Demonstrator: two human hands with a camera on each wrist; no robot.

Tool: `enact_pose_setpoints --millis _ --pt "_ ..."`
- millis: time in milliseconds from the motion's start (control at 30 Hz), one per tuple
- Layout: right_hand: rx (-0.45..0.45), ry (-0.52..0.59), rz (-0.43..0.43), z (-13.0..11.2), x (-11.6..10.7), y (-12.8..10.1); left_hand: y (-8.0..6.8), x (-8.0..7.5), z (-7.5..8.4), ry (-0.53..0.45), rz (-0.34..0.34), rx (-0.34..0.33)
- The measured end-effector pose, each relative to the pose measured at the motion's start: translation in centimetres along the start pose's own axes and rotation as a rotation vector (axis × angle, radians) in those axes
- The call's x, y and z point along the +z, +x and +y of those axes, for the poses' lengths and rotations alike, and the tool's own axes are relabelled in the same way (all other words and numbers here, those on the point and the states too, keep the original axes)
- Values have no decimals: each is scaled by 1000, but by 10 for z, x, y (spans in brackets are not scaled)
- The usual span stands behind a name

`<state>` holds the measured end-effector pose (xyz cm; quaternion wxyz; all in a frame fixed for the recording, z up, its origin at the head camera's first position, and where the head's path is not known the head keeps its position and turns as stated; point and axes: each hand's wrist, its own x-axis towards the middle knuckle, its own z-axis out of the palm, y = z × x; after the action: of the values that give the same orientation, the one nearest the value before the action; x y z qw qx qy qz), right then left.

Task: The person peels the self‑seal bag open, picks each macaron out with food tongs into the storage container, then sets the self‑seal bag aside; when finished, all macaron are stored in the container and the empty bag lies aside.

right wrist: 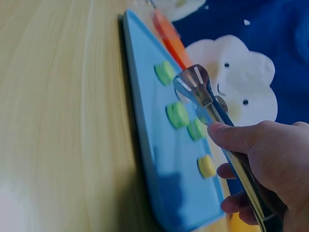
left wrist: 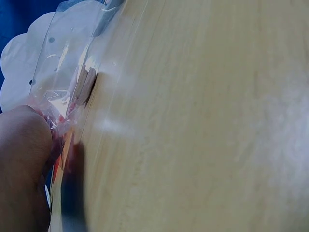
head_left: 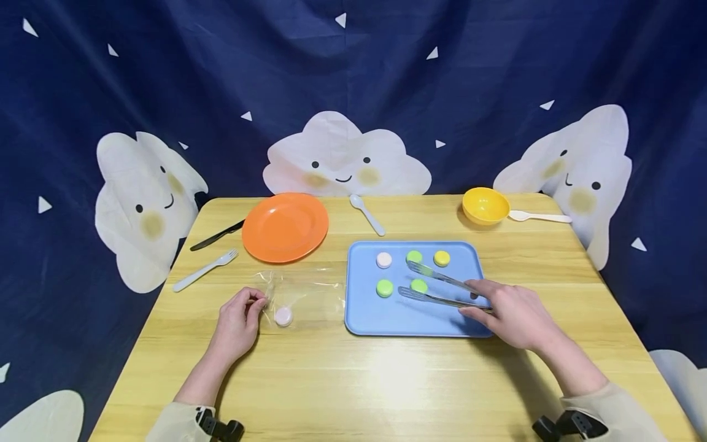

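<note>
My right hand [head_left: 516, 310] grips metal tongs [head_left: 444, 301] over the blue tray [head_left: 364, 322]; their arms are spread, with nothing between the tips. Below the tips lies a green macaron [head_left: 418, 286], with another green macaron [head_left: 413, 256] just behind. Also on the tray are a third green macaron [head_left: 384, 288], a pale pink macaron [head_left: 383, 260] and a yellow macaron [head_left: 442, 258]. My left hand [head_left: 239, 322] pinches the edge of a clear plastic bag [head_left: 315, 294] on the table, which holds a pale pink macaron [head_left: 283, 317]. In the left wrist view the bag's gathered edge [left wrist: 60, 104] shows at the fingers.
An orange plate [head_left: 285, 227] stands behind the bag, with a black knife [head_left: 217, 235] and a light fork [head_left: 205, 270] to its left. A light spoon [head_left: 367, 215] lies behind the tray. Back right are a yellow bowl [head_left: 486, 206] and a white spoon [head_left: 539, 216].
</note>
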<state>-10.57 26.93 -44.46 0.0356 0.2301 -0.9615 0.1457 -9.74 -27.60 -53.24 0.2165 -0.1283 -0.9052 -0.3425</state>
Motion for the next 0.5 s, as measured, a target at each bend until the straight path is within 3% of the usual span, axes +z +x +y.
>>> enact_pose_setpoints --millis 167,500 --pt "-63 19 -2 -23 2 16 0 -1 2 -5 -3 -7" --pt "-242 0 -7 -74 28 57 0 -2 4 -20 -10 -24"
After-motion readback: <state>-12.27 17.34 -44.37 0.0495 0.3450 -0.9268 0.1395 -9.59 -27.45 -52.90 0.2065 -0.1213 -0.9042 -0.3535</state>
